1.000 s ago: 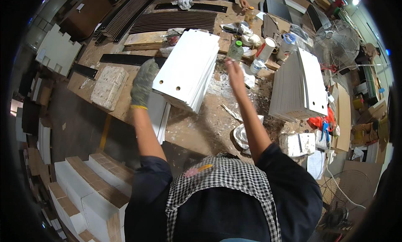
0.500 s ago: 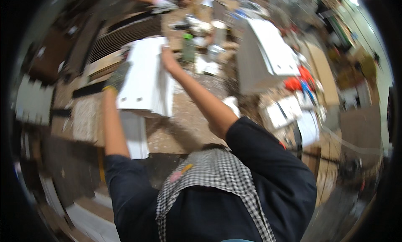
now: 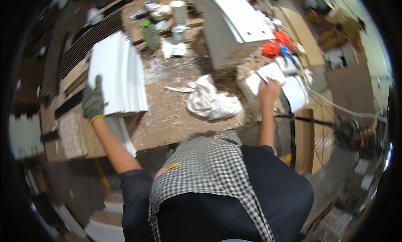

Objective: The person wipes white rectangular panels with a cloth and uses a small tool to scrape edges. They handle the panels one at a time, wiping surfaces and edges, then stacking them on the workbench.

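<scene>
My left hand (image 3: 93,101), in a dark grey knit glove with a yellow cuff, rests against the near left edge of a stack of white panels (image 3: 109,70). One digit stretches up over the top panel; the others are partly hidden. Toward the right of the bench, my bare right hand (image 3: 270,90) is closed around a slim dark object (image 3: 260,77) over a white block (image 3: 253,83). The fingers cover much of that object, so its kind is unclear. Between my hands lies a crumpled white cloth (image 3: 211,100).
A taller stack of white-topped panels (image 3: 224,37) stands at back right, beside a red bag (image 3: 278,43) and blue-handled tool (image 3: 287,55). A green-capped bottle (image 3: 150,36) and a clear container (image 3: 179,32) stand farther back. A pale hose (image 3: 335,110) hangs at right.
My right hand has left the panel stack's right side and moved across to the white block. The left hand stays at the stack. The view has shifted, uncovering the white cloth.
</scene>
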`<state>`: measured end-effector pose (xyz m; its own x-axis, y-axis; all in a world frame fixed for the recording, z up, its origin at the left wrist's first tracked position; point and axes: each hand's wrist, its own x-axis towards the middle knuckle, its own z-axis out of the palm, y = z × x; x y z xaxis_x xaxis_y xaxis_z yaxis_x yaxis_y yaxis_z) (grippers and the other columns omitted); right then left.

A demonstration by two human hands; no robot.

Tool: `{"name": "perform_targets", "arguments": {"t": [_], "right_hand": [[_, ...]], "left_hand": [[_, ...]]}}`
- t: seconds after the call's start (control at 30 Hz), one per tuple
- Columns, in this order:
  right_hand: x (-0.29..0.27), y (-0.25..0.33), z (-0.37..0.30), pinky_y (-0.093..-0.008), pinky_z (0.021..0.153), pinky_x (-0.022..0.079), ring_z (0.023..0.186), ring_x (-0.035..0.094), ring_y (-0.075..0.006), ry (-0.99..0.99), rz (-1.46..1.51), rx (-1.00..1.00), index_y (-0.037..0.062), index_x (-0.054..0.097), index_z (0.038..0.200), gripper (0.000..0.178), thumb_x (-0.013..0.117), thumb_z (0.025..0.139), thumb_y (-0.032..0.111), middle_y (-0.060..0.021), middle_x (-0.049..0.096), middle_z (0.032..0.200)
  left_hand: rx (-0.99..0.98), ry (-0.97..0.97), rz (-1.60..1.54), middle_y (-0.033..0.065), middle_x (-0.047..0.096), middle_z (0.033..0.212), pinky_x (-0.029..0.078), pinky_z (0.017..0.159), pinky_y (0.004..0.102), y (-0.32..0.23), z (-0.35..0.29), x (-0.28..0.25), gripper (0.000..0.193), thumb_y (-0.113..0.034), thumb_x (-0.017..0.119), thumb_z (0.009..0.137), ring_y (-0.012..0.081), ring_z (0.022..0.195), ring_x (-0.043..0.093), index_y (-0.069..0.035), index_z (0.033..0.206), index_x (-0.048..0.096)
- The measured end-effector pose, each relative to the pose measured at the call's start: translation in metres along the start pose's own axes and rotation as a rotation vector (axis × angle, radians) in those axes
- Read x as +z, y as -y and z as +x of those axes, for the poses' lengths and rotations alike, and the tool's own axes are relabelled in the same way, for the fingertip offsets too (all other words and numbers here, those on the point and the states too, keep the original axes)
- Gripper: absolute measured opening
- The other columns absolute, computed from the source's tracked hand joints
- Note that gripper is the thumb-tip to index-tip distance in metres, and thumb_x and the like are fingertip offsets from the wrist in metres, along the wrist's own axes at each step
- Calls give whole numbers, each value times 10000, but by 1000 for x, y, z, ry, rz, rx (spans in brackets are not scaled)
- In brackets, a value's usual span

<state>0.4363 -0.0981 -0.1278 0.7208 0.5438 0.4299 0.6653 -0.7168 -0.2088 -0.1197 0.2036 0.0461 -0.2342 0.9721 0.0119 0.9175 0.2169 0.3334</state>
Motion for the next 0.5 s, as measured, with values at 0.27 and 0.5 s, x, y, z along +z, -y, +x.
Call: {"name": "perform_targets", "arguments": {"t": [0.27,0.5], "right_hand": [[6,-45,32,-423,770,531,813,682,-327,387,142,105,53,751,901,232,806,780,242,-130,720,860],[-24,-21,74,-364,711,544,723,708,-258,856,86,-87,5,743,973,286,830,747,158,-146,750,857]], "left_hand": [[19,2,147,234,490,1493,413,1122,516,-11,-1,0,927,-754,393,940,380,1360,510,-72,1563,322],[-7,9,123,234,480,1500,432,1114,501,-13,-11,-5,888,-722,397,960,374,1341,527,-87,1573,303]]}}
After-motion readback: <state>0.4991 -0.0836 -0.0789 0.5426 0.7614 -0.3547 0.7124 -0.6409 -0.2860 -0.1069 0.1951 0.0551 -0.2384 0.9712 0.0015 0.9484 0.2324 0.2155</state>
